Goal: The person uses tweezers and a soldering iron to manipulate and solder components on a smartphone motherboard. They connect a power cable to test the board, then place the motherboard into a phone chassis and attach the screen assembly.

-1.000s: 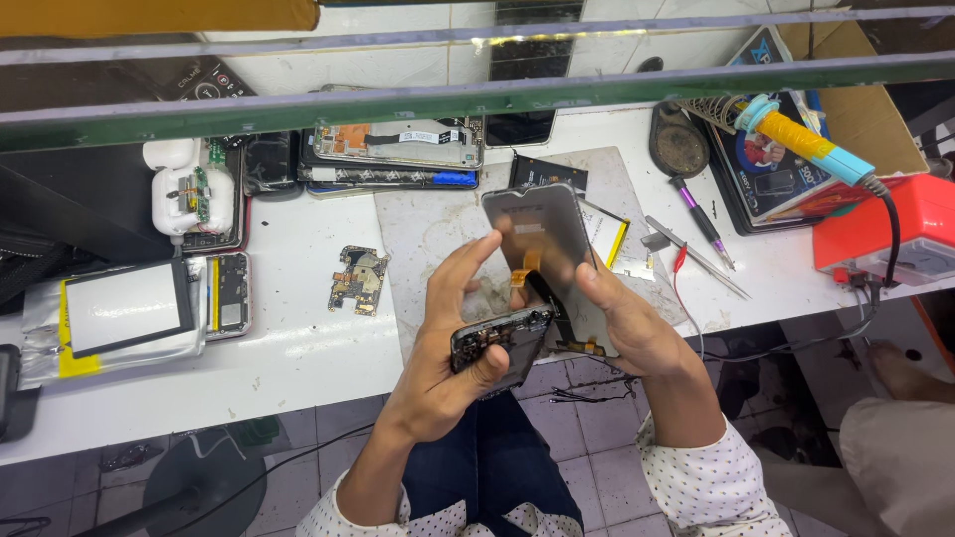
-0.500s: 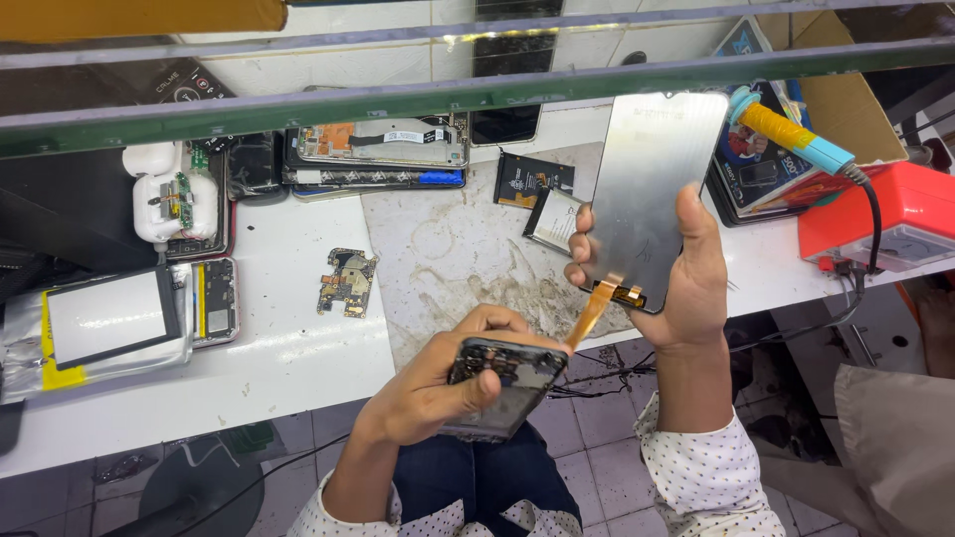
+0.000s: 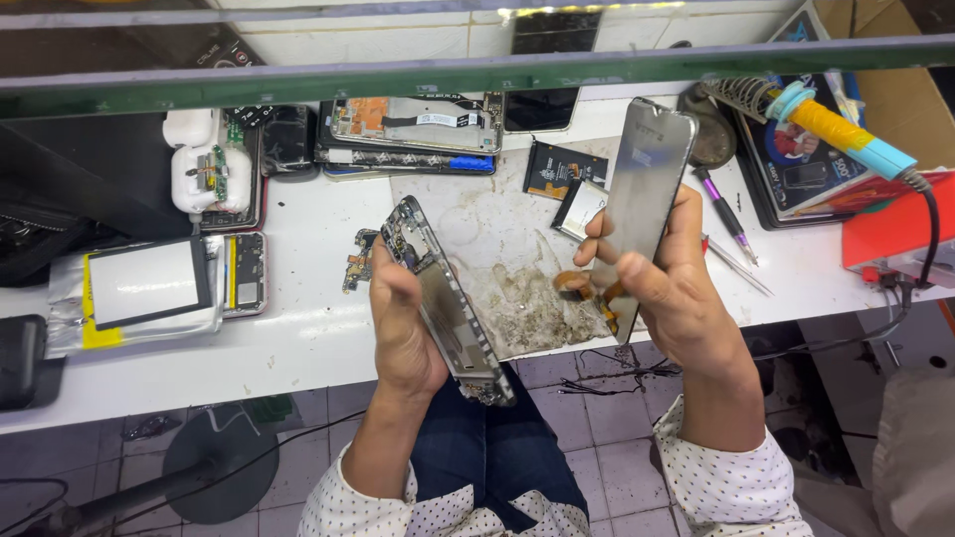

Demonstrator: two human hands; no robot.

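The left hand (image 3: pixel 403 328) is closed around a phone frame (image 3: pixel 448 303), which it holds tilted above the front edge of the white desk (image 3: pixel 298 328). The right hand (image 3: pixel 667 288) grips a grey screen panel (image 3: pixel 647 189) by its lower part, almost upright, and an orange flat cable (image 3: pixel 587 288) hangs from the panel's bottom. The two parts are apart. Between them a dirty work mat (image 3: pixel 497 249) lies on the desk. A soldering iron (image 3: pixel 846 134) rests far right.

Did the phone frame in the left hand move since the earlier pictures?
Yes. The phone frame in the left hand rose from below the white bench edge and now stands tilted across it.
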